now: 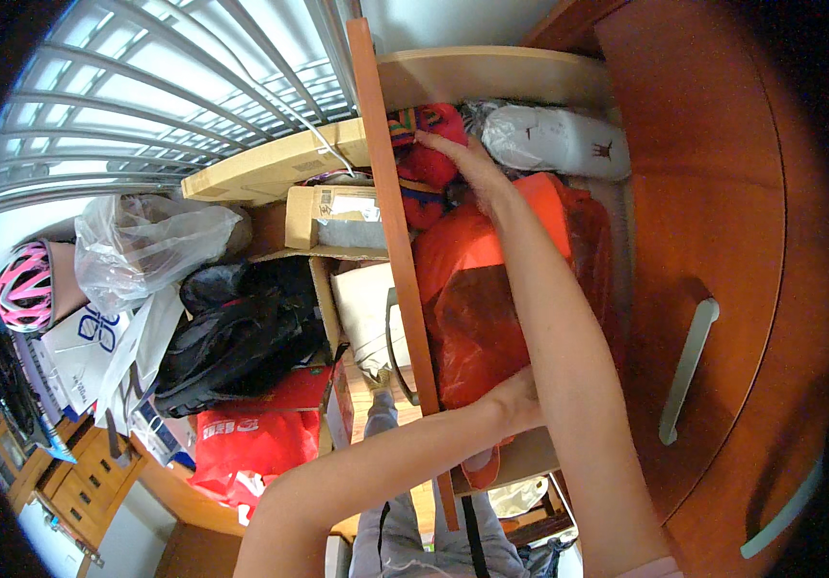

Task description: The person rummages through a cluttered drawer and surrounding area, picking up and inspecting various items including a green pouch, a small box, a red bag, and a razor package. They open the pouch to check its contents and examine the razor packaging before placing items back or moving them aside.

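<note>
A pulled-out wooden drawer (403,246) lies before me, holding red fabric items and bags. At its far end my right hand (461,155) touches a red knitted item with striped trim (432,166); its thumb lies on the fabric and the other fingers are mostly hidden. My left hand (526,397) passes beneath my right forearm near a red translucent bag (479,311), its fingers out of sight. A bright red-orange piece (548,209) lies on that bag. White slippers in clear plastic (555,141) rest in the drawer's far right corner.
Left of the drawer stand an opened cardboard box (302,224), a black backpack (241,339), a clear plastic bag (147,246), a red bag (255,441) and a pink helmet (24,285). Metal bars (168,94) rise behind. A cabinet front with a handle (689,372) flanks the drawer's right side.
</note>
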`<state>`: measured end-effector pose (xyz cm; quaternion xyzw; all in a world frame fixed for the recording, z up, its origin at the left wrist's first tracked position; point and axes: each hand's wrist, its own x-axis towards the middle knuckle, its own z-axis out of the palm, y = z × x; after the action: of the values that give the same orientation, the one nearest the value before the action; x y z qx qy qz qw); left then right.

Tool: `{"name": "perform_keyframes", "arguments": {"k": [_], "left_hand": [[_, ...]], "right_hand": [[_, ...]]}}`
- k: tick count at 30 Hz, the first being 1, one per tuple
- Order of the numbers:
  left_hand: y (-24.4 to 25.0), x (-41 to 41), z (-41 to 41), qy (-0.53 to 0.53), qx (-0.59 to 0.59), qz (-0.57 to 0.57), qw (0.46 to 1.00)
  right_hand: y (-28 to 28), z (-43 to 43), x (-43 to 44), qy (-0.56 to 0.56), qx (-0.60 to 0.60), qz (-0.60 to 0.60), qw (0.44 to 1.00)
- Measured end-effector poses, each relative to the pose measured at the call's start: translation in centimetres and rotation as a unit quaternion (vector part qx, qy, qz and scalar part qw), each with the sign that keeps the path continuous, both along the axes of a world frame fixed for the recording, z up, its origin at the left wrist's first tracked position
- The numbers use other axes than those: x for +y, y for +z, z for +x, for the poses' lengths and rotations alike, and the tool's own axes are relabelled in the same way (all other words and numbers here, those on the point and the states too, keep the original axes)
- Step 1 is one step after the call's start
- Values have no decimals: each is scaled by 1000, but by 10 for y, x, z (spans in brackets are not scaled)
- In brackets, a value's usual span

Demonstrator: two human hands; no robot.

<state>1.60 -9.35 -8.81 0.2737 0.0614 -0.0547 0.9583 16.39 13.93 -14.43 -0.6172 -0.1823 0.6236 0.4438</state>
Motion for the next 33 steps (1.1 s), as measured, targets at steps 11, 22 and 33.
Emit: {"name": "perform_keyframes", "arguments": {"k": [11, 22, 33], "left_hand": [[16, 8, -1, -31, 84, -64, 994], [-5, -3, 20, -187, -119, 653, 724], [-22, -16, 7, -121, -215, 550, 798]], "right_hand": [[7, -8, -5, -66, 174, -50, 981], [-1, -10, -10, -21, 75, -67, 995], [-24, -16, -12, -16, 85, -17, 996]]}}
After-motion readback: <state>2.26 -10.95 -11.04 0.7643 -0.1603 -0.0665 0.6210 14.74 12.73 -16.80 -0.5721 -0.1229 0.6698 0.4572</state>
